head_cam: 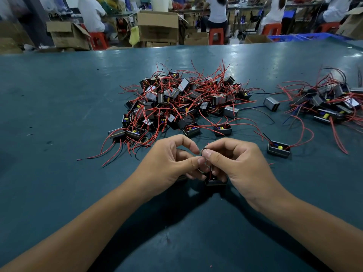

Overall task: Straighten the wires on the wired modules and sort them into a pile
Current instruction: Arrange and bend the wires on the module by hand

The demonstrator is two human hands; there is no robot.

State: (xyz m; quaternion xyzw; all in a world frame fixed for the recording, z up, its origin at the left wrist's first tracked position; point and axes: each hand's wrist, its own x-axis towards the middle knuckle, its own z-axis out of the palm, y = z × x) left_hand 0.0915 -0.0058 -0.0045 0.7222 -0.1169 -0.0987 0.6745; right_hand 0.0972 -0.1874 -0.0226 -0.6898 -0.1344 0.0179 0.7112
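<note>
A small dark wired module (215,181) sits low between my hands, mostly hidden by my fingers. Its red and black wires rise to my fingertips. My left hand (170,163) pinches the wires between thumb and forefinger. My right hand (235,163) pinches the wire tips just beside it, and its lower fingers curl round the module. A big tangled heap of modules with red wires (180,103) lies just beyond my hands. A second pile of modules (330,103) lies at the far right.
Single modules lie loose on the green table (59,114): one (279,150) right of my right hand, one (271,104) between the piles. Cardboard boxes (158,26), red stools and seated people stand beyond the table's far edge.
</note>
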